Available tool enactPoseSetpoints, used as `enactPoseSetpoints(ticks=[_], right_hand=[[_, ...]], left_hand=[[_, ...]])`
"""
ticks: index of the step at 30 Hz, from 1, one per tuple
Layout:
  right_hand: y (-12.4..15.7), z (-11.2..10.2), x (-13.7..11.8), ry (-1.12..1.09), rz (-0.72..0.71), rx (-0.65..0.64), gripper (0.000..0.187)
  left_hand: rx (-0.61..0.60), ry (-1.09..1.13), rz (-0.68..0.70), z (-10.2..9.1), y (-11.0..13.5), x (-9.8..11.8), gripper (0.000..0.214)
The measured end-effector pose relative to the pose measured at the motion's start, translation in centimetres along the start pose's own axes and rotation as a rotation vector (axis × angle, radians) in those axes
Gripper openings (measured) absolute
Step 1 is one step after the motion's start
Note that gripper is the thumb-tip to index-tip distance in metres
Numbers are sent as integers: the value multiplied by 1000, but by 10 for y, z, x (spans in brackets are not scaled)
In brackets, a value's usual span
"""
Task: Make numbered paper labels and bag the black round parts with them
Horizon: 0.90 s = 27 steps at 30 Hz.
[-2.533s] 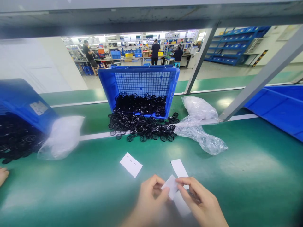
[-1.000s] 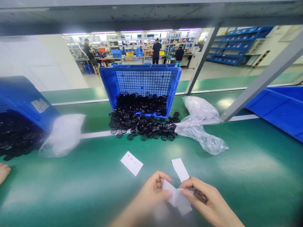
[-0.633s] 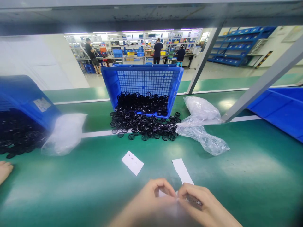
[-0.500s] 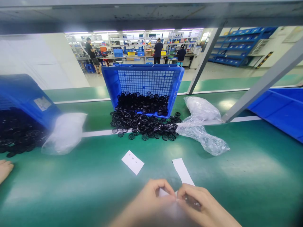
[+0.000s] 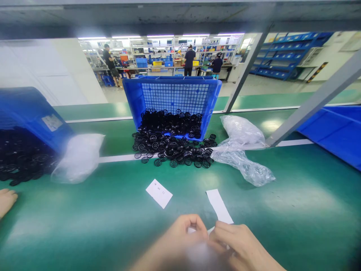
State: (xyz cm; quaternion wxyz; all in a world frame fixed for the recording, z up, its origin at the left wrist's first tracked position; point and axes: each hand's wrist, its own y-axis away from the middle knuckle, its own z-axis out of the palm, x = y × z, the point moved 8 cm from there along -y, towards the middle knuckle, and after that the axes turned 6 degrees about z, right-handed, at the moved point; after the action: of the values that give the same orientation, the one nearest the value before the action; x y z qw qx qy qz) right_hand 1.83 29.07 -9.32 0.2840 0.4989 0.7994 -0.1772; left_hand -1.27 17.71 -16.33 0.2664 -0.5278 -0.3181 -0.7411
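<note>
At the bottom centre my left hand (image 5: pixel 180 239) and my right hand (image 5: pixel 239 241) are close together, fingers bent in a pinch. Between them is a thin whitish piece (image 5: pixel 199 253), mostly covered by the fingers and blurred; whether it is plastic or paper I cannot tell. A blank white paper strip (image 5: pixel 219 206) lies just beyond my right hand. Further left, a white paper slip (image 5: pixel 159 193) with small handwritten marks rests flat on the green table (image 5: pixel 113 222).
A tipped blue crate (image 5: pixel 211 109) spills black spoked rings (image 5: pixel 175 148) onto the table. Clear plastic bags (image 5: pixel 242 131) lie to its right, a whitish bag (image 5: pixel 80 156) to its left. Another person's hand (image 5: pixel 7 201) shows at the left edge. A slanted metal post (image 5: pixel 313 99) stands right.
My right hand's fingers have closed in and curled further over the whitish piece, hiding more of it. The slips, crate and bags have stayed put.
</note>
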Motion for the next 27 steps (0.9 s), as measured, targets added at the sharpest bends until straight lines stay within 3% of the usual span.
enactPoseSetpoints(ticks=[5, 7, 11, 17, 20, 22, 23, 25, 27], right_hand=[[3, 8, 31, -265, 277, -36, 13], [7, 9, 41, -292, 339, -13, 20], [15, 7, 48, -256, 333, 122, 37], [34, -15, 42, -224, 249, 327, 35], [40, -27, 42, -155, 207, 401, 26], [40, -24, 41, -36, 116, 449, 15], [40, -19, 39, 47, 53, 461, 12], [39, 3, 38, 234, -70, 424, 24], [36, 28, 41, 366, -129, 338, 30]], left_hand=[[47, 6, 63, -5, 0, 16, 37], [78, 10, 79, -6, 0, 23, 42], [132, 29, 72, -8, -4, 19, 45], [272, 3, 112, -29, -6, 18, 35], [390, -286, 241, -43, 3, 40, 24], [382, -657, 433, -36, 10, 59, 18], [325, -858, 545, -25, 13, 63, 18], [116, -1221, 744, 5, 19, 54, 22], [-105, -1438, 782, 22, 20, 30, 20]])
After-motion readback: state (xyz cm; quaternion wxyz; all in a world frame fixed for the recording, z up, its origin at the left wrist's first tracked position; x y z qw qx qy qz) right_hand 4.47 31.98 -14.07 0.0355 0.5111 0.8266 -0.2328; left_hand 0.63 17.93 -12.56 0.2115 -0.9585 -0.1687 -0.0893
